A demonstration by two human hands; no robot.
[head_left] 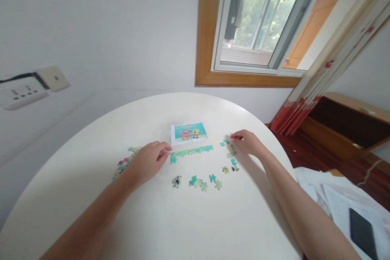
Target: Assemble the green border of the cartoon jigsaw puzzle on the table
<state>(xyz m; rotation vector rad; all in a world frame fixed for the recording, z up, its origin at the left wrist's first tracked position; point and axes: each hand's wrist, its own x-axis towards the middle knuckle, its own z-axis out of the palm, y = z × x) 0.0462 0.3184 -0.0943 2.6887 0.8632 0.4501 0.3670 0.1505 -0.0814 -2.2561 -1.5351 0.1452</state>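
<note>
My left hand [152, 157] rests at the left end of a joined strip of jigsaw puzzle pieces [193, 152], its thumb and fingers closed in a pinch. Whatever lies between those fingertips is too small to make out. On the right, my right hand [248, 141] pinches just above some loose puzzle pieces [231, 151]; its fingertips hide what they may hold. Behind the strip lies a picture box [189, 133] with cartoon figures on a teal ground. Partly covered by my left wrist is a pile of puzzle pieces [123, 163].
More pieces lie nearer me, among them a dark-patterned piece [176, 181], a joined green group [198, 183] and a teal-and-pale pair [215, 182]. The round white table [158, 223] stands against the wall. A phone [362, 231] lies on papers at lower right.
</note>
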